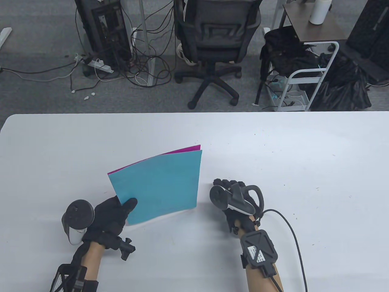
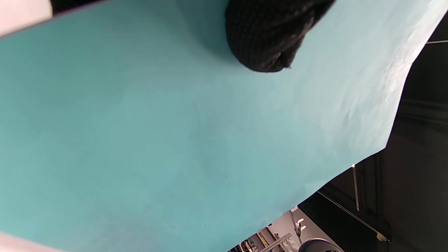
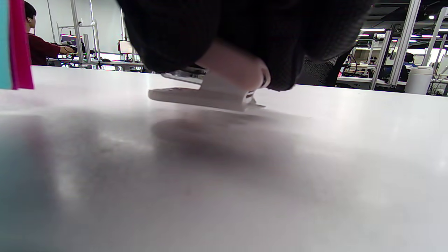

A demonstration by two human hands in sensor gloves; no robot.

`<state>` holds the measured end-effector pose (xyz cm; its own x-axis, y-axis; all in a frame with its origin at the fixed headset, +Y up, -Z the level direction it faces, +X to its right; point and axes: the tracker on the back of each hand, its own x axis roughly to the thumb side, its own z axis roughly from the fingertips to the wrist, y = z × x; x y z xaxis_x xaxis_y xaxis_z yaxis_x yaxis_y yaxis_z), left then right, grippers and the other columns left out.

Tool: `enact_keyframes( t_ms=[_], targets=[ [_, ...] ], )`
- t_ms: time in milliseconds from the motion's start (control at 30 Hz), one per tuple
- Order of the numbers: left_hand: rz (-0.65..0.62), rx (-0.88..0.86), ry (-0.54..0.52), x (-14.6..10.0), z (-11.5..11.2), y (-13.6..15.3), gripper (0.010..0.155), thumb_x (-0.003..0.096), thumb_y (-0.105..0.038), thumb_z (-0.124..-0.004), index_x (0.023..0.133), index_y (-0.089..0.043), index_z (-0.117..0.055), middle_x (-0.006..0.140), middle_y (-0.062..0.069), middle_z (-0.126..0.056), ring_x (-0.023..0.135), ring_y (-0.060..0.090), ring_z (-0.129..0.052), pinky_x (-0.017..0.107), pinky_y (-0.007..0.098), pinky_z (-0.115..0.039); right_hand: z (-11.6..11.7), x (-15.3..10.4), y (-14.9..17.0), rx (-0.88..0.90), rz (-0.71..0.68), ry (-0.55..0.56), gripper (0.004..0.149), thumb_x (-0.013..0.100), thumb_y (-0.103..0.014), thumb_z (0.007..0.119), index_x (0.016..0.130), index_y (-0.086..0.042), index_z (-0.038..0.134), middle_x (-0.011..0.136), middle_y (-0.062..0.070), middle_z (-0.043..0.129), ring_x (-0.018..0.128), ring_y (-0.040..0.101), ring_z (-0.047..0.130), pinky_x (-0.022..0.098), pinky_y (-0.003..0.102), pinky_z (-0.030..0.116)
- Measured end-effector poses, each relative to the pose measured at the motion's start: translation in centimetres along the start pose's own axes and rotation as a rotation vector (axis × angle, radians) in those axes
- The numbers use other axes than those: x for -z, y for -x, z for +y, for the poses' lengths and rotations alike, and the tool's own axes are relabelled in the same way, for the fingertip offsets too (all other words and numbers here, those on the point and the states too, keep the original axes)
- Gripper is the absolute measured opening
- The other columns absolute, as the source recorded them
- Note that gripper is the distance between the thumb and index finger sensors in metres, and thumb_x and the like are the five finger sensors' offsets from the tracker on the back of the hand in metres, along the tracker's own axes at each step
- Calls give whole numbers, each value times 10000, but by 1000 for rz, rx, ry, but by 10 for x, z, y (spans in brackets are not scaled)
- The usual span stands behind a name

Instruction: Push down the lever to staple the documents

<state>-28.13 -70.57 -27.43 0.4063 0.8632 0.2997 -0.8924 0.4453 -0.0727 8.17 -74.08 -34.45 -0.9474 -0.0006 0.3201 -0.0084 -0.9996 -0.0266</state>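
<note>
my left hand [image 1: 111,214] pinches the near left corner of the paper stack [image 1: 159,185]: the thumb [image 1: 130,204] lies on top of the teal sheet, and in the left wrist view one gloved fingertip [image 2: 269,38] presses flat on that same teal surface; the rest of the fingers are under the sheets and i cannot see them. the stack is lifted and curved, its far edge raised, with a magenta sheet [image 1: 188,149] peeking out behind the teal one along the top edge. its near right corner sits close to the bench [image 1: 304,158].

my right hand [image 1: 232,199] is curled palm down just to the right of the papers, not touching them. the right wrist view shows its fingers [image 3: 290,59] wrapped over the top of a white stapler [image 3: 206,96], which rests on the bench with its flat base showing beneath the glove. i cannot tell how far the lever is pressed. the edge of the teal and magenta sheets stands at the far left of that view, apart from the stapler.

beyond the bench stands an office chair [image 1: 215,45] and a tangle of cables [image 1: 142,67] on the floor.
</note>
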Motion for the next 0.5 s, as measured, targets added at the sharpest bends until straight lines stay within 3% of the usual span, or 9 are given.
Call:
enact_keyframes(
  t_ms=[500],
  targets=[
    [144, -74, 88, 19, 17, -8, 396, 543, -269, -812, 885, -88, -900, 800, 152, -1056, 663, 378, -1077, 507, 615, -888, 4, 2, 3, 35, 8, -22, 590, 449, -274, 814, 1006, -149, 668, 963, 150, 819, 858, 410, 895, 654, 565, 758]
  ],
)
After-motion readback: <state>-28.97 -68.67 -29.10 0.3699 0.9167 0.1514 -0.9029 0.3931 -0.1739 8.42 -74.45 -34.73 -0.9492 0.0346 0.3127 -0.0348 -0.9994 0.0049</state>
